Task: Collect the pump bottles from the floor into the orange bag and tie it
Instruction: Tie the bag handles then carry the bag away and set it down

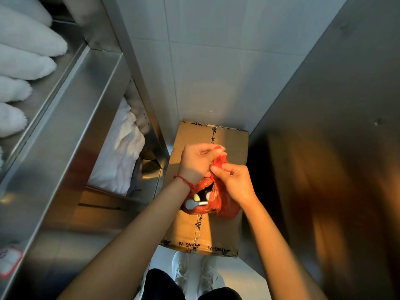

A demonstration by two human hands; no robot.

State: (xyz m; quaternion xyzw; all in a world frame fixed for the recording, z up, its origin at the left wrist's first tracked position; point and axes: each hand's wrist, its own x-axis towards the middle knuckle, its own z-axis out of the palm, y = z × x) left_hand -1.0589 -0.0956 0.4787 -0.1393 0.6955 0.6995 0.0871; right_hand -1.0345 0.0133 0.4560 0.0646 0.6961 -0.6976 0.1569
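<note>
The orange bag (225,204) hangs over a taped cardboard box (229,139), held up by both hands. My left hand (195,162) pinches one handle strip of the bag at the top. My right hand (234,182) grips the other strip just below and to the right, the two strips crossing between my fingers. Through the bag's gap I see a white pump head (193,204) and the tops of pump bottles (202,197) inside. A red string circles my left wrist.
Steel shelving (71,118) stands on the left with rolled white towels (26,53) and folded white linen (121,152). A steel panel (337,148) closes the right side. A tiled wall is ahead. My white shoes (194,271) stand on the pale floor below the box.
</note>
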